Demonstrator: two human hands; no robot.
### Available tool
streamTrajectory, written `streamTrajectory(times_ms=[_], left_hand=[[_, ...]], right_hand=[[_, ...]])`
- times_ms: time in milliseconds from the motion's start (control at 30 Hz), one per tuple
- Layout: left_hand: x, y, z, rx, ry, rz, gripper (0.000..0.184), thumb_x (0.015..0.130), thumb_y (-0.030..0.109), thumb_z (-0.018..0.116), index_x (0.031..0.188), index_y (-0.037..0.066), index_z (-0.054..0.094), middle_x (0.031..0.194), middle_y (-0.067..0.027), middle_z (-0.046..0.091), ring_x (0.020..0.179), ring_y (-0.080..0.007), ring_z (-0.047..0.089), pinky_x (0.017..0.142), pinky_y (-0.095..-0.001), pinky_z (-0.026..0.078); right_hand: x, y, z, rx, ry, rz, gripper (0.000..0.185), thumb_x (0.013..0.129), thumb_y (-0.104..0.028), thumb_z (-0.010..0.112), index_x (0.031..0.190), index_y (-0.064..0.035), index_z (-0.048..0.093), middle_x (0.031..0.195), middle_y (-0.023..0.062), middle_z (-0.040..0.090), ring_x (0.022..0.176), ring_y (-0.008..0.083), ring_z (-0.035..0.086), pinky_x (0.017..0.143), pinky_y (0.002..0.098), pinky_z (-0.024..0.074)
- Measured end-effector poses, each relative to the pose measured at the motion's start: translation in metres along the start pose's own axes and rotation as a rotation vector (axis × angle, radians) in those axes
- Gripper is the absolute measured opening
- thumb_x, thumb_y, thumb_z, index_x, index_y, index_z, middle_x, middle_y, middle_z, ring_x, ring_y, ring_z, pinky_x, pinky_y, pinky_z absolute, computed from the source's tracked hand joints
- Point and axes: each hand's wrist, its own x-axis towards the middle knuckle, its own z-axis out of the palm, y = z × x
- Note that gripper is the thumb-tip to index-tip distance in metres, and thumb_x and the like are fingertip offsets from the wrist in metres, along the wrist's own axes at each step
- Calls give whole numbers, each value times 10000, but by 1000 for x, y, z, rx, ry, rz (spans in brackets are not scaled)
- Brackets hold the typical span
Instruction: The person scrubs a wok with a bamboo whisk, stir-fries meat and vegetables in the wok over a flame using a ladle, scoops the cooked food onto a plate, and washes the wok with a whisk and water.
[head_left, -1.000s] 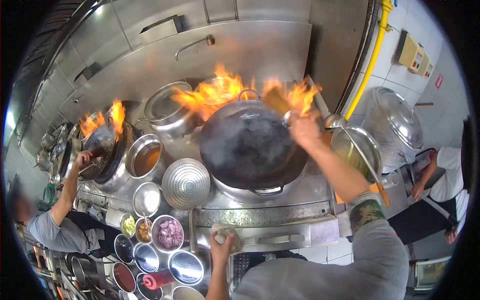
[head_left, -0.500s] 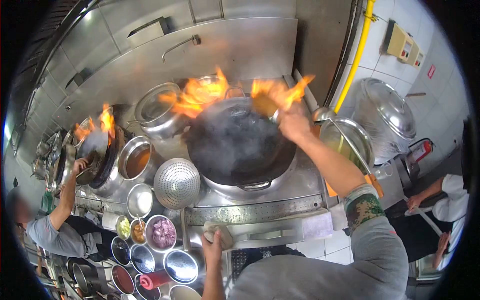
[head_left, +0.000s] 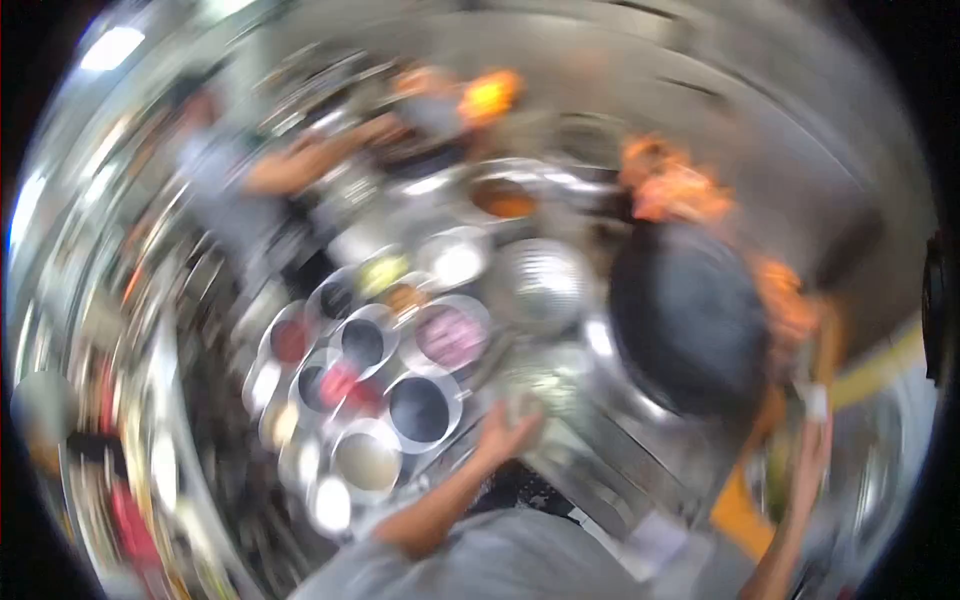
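Motion blurs the whole view. My left hand (head_left: 508,430) is over the stove's front edge, beside a pale cloth (head_left: 528,408); its fingers are smeared, and their grip on the cloth cannot be made out. At the right, my right hand (head_left: 815,432) is wrapped round the end of a brush (head_left: 829,345), which stands upright beside the wok's right edge. Between them the large black wok (head_left: 690,315) sits on the stove, with flames (head_left: 680,185) behind it and to its right. A perforated strainer (head_left: 543,285) lies left of the wok.
Bowls of purple onion (head_left: 450,335), yellow-green pieces (head_left: 382,272) and sauces stand at the left, with a red bottle (head_left: 352,390) among them. A pot of brown liquid (head_left: 505,198) is farther back. A co-worker (head_left: 235,180) reaches to a flaming wok at upper left.
The view has swung left and tilted, so the wok now shows farther right. My right hand and the brush have moved from the wok's back rim toward its right side.
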Motion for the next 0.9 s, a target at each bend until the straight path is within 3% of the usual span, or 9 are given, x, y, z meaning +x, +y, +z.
streamTrajectory(times_ms=[33, 200, 333, 467, 567, 667, 767, 800, 900], left_hand=[[5, -1, 12, 40, 24, -87, 1041, 840, 693, 652, 1510, -46, 351, 1499, -310, 429, 1400, -443, 420, 1167, -489, 346], [7, 7, 42, 88, 260, 41, 974, 824, 567, 744, 1483, -36, 355, 1415, -334, 464, 1312, -465, 475, 1113, -497, 393], [-16, 27, 25, 116, 157, 17, 1009, 814, 628, 720, 1471, -57, 378, 1402, -335, 487, 1309, -466, 483, 1110, -481, 403], [7, 6, 6, -26, 51, -37, 988, 799, 682, 687, 1389, -83, 480, 1376, -328, 530, 1284, -443, 523, 1091, -460, 424], [21, -5, 15, 106, -28, -42, 860, 827, 612, 674, 1306, -92, 557, 1317, -307, 590, 1214, -424, 591, 1036, -485, 473], [11, 14, 7, 198, 22, 13, 769, 804, 445, 763, 1351, -47, 541, 1311, -285, 599, 1219, -418, 589, 1035, -481, 477], [25, -5, 3, 128, 54, 147, 605, 787, 368, 791, 1257, 20, 636, 1211, -212, 672, 1121, -368, 647, 961, -463, 509], [23, 9, 1, 104, 63, 16, 581, 783, 346, 798, 1238, 19, 645, 1173, -206, 701, 1086, -347, 678, 941, -431, 527], [27, 15, -3, 15, 22, 45, 634, 813, 378, 791, 1224, -68, 606, 1146, -235, 705, 1068, -322, 689, 917, -394, 525]], right_hand=[[-46, 7, 12, -51, 30, -127, 600, 986, -249, 623, 1510, -45, 411, 1341, 275, 598, 1206, 377, 608, 1068, 421, 472], [-177, -62, 85, 483, -372, 509, 583, 1011, -305, 590, 1490, -18, 424, 1276, 249, 608, 1149, 323, 602, 1007, 387, 487], [-217, -47, 108, 596, -458, 633, 582, 1031, -351, 564, 1474, 4, 434, 1224, 229, 616, 1102, 279, 597, 959, 359, 499], [-157, 44, 62, 309, -392, 52, 557, 1018, -320, 587, 1432, 38, 485, 1292, 263, 597, 1195, 345, 577, 1047, 443, 449], [-94, 59, -28, -335, -392, 242, 597, 975, -284, 640, 1437, 54, 473, 1444, 287, 506, 1365, 402, 475, 1145, 458, 362], [-127, 85, -45, -41, -456, 670, 622, 916, -128, 593, 1484, 42, 405, 1496, 284, 444, 1414, 428, 403, 1189, 438, 306], [-148, 77, -35, -91, -335, 689, 520, 821, 6, 540, 1340, 35, 505, 1381, 299, 523, 1314, 449, 489, 1077, 482, 406], [-161, 98, -21, -168, -272, 637, 471, 817, 19, 534, 1287, 31, 518, 1303, 298, 562, 1229, 461, 533, 1020, 494, 434], [-157, 110, -22, -85, -228, 586, 382, 820, 21, 555, 1201, 18, 538, 1039, 223, 648, 966, 432, 634, 906, 480, 489]])
